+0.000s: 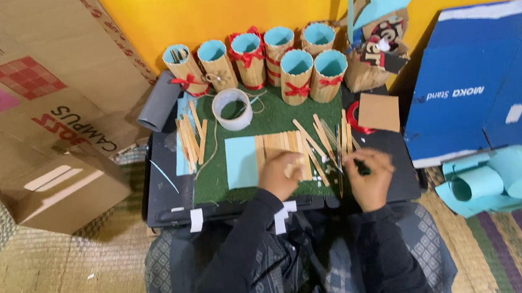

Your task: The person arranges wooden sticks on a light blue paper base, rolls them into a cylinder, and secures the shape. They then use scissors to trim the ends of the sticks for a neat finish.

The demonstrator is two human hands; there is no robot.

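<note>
1. Resting on a row of flat wooden sticks (280, 146) laid side by side on the green turf mat (271, 116), the left hand (280, 172) has its fingers curled down, pressing the sticks; whether it pinches one I cannot tell.
2. The right hand (369, 177) is closed, pinching a thin dark tool (361, 168) just beside loose sticks (325, 140) scattered on the mat.
3. A light blue paper sheet (241, 161) lies touching the row's left edge; the mat sits on a black counter (161, 183).
4. Farther up, a clear tape roll (232, 109) stands on the mat, with more sticks (190, 138) to its left.
5. At the far edge stand stick-clad cups (258, 56) lined in blue, several tied with red ribbon; most look hollow, the leftmost holds sticks.
6. Cardboard boxes (44, 117) crowd the left; a blue box (480, 78) and blue paper rolls (497, 180) lie right.
</note>
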